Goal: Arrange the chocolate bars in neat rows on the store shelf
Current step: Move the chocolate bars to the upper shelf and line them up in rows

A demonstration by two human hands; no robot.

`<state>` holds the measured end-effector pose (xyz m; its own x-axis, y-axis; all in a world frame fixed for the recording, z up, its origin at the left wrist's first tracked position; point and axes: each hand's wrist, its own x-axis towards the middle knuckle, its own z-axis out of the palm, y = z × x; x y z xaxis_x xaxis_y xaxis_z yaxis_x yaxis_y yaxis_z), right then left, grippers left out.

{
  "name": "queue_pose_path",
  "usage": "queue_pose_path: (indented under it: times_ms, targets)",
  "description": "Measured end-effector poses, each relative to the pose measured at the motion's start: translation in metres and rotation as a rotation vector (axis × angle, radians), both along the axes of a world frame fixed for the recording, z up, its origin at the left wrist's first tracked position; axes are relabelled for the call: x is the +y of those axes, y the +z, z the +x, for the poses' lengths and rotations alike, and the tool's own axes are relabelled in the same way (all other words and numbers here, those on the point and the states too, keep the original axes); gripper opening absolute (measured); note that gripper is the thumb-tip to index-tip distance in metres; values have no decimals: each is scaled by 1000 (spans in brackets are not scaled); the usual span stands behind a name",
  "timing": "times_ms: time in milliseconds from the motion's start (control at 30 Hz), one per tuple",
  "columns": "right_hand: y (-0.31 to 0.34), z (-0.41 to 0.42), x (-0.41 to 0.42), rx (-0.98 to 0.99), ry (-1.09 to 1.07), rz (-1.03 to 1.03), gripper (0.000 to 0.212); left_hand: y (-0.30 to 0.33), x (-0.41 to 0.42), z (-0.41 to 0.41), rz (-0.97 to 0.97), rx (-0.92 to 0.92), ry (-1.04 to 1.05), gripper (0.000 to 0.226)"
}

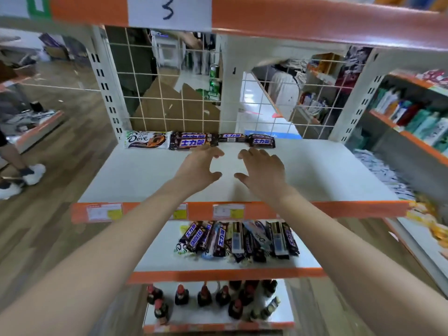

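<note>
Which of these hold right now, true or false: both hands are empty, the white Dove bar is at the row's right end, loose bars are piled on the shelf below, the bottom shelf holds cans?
1. Both the left hand and right hand are empty. True.
2. The Dove bar is at the row's right end. False: it is at the left end.
3. A pile of bars lies on the shelf below. True.
4. The bottom shelf holds cans. False: dark bottles stand there.

Dark bottles (206, 297) stand on the lowest tier; toiletry bottles (417, 117) fill the neighbouring rack.
</note>
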<state>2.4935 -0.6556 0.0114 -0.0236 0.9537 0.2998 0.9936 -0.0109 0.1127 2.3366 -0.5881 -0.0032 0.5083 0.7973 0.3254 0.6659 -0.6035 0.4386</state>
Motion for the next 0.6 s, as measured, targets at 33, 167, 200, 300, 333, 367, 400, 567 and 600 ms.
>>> queue_pose_path:
  times_ms: [33,167,200,300,333,367,400,567,600]
  targets:
    - [0,6,-8,1,-1,-2,44,0,-8,6,-2,-12,-2,51]
    - [3,25,-38,14,-30,-40,44,-2,-38,29,-29,-17,-17,50]
    - [2,29,-45,20,-38,-48,43,-3,-46,34,-45,-10,-23,50]
    - [-9,40,-68,51,-46,-45,41,-11,-68,49,-88,26,-40,50]
    - [-14,44,-75,55,-46,-33,39,-13,-76,53,-99,32,-49,50]
    - [-19,47,-82,56,-48,-25,37,-16,-83,57,-106,34,-61,50]
    - [-24,49,-89,59,-52,-24,36,-20,-91,62,-111,34,-73,50]
    - [-47,56,-117,99,-42,-60,37,-42,-117,71,-40,53,-80,49]
    - [-52,57,-122,109,-42,-78,41,-46,-121,71,-21,43,-69,49]
